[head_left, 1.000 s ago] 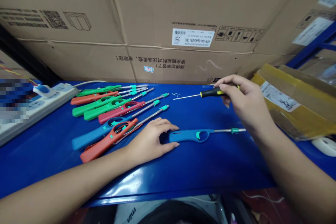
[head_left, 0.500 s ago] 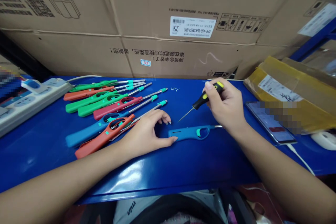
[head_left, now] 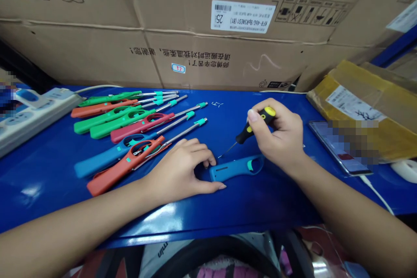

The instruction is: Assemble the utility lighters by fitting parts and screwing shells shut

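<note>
A blue long-nosed gas lighter (head_left: 236, 169) lies on the table in front of me, its slotted handle end to the left and its green trigger to the right. My left hand (head_left: 185, 169) curls round that handle end, thumb along the near side and fingertips at the far side. In my right hand (head_left: 276, 132) is a screwdriver (head_left: 246, 132) with a black and yellow handle, gripped between thumb and fingers. It slants down left, its tip close to my left fingertips and the lighter's far edge. My right hand hides the lighter's nozzle.
Several long-nosed lighters, among them an orange one (head_left: 125, 165) and a red one (head_left: 143, 127), lie in a row at left. Beyond them is a white power strip (head_left: 35, 110). A cardboard box (head_left: 182, 13) backs the table. Right are a phone (head_left: 335, 147) and a yellow-taped parcel (head_left: 342, 82).
The screwdriver's tip has come down and left, nearer the lighter's handle end. The lighter has tilted slightly, and my left fingers have closed in on its end. The view has shifted a little.
</note>
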`<action>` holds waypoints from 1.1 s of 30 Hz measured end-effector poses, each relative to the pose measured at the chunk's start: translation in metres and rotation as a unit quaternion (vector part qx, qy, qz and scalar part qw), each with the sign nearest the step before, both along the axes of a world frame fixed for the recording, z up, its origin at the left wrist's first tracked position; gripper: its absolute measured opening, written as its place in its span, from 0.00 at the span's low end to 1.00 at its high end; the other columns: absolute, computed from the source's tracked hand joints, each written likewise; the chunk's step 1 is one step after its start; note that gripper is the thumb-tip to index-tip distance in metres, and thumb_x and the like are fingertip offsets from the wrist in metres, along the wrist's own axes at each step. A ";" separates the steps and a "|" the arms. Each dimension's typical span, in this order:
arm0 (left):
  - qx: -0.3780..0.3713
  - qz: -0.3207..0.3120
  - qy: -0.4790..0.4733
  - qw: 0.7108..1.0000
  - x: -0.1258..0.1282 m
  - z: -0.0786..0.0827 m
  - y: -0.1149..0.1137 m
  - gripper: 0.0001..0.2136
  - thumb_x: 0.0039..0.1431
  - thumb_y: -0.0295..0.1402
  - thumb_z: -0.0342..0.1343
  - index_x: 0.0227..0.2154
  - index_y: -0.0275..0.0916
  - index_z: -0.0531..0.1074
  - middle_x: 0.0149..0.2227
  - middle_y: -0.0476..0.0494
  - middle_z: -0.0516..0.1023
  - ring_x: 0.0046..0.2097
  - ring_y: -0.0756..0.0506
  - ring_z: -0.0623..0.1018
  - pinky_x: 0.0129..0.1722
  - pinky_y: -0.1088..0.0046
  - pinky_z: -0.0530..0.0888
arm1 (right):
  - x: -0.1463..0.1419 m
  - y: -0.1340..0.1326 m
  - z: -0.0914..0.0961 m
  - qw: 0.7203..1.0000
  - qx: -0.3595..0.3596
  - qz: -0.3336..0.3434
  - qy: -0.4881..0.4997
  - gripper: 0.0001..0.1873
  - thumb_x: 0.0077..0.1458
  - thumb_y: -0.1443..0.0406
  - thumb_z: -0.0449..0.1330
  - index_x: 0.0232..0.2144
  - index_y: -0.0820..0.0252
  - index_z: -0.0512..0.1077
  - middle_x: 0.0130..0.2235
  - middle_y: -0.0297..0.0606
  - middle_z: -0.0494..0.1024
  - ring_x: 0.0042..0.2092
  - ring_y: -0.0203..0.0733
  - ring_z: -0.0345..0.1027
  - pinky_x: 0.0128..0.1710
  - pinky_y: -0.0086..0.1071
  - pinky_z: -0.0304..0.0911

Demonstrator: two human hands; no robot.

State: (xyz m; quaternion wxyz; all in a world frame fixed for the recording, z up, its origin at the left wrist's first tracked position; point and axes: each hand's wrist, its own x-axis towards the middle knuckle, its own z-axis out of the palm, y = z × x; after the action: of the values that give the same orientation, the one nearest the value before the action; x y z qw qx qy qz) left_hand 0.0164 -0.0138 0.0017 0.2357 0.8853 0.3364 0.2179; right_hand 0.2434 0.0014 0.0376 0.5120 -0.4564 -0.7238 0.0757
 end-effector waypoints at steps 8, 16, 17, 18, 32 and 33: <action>-0.003 0.000 -0.012 1.000 0.000 0.000 0.002 0.17 0.52 0.48 0.69 0.36 0.40 0.76 0.32 0.49 0.78 0.37 0.45 0.76 0.41 0.66 0.69 | -0.004 0.000 -0.005 0.999 -0.008 0.012 0.033 0.12 0.63 0.57 0.60 0.28 0.54 0.69 0.23 0.30 0.72 0.25 0.35 0.64 0.27 0.31 0.61; -0.013 0.059 -0.059 0.996 -0.002 -0.003 0.006 0.18 0.52 0.47 0.69 0.37 0.39 0.75 0.34 0.48 0.78 0.36 0.46 0.76 0.38 0.69 0.74 | 0.000 0.005 -0.002 0.986 -0.037 0.006 0.163 0.16 0.64 0.52 0.59 0.27 0.54 0.68 0.21 0.29 0.65 0.20 0.33 0.58 0.19 0.30 0.57; -0.017 0.069 -0.073 0.995 -0.003 -0.003 0.007 0.18 0.53 0.46 0.69 0.40 0.39 0.76 0.35 0.48 0.79 0.36 0.47 0.77 0.38 0.70 0.75 | 0.000 0.006 -0.001 0.984 -0.041 0.007 0.173 0.17 0.63 0.52 0.59 0.27 0.54 0.68 0.20 0.28 0.64 0.19 0.32 0.56 0.18 0.29 0.55; -0.021 0.075 -0.090 0.993 -0.003 -0.004 0.007 0.18 0.55 0.43 0.68 0.44 0.40 0.76 0.37 0.48 0.80 0.36 0.47 0.77 0.39 0.70 0.75 | 0.000 0.007 0.000 0.982 -0.045 0.009 0.183 0.17 0.63 0.52 0.59 0.26 0.54 0.68 0.19 0.27 0.62 0.18 0.32 0.55 0.16 0.29 0.54; -0.028 0.030 -0.202 0.979 0.002 0.001 0.004 0.05 0.61 0.31 0.64 0.39 0.40 0.83 0.36 0.45 0.85 0.38 0.46 0.82 0.40 0.70 0.79 | 0.002 0.012 0.002 0.971 -0.052 0.005 0.233 0.20 0.63 0.50 0.59 0.25 0.53 0.66 0.20 0.28 0.61 0.17 0.31 0.52 0.13 0.29 0.51; -0.027 0.030 -0.203 0.978 0.002 0.002 0.004 0.05 0.61 0.30 0.64 0.38 0.40 0.83 0.36 0.45 0.85 0.38 0.47 0.81 0.40 0.70 0.79 | 0.002 0.012 0.002 0.971 -0.051 0.005 0.232 0.20 0.63 0.50 0.59 0.25 0.53 0.66 0.20 0.28 0.62 0.17 0.31 0.52 0.13 0.29 0.51</action>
State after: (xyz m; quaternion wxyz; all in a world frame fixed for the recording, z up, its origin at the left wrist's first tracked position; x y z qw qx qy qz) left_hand 0.0181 -0.0101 0.0037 0.3162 0.8057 0.3133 0.3907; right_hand 0.2452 0.0135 0.0395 0.6419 -0.4484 -0.5824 0.2186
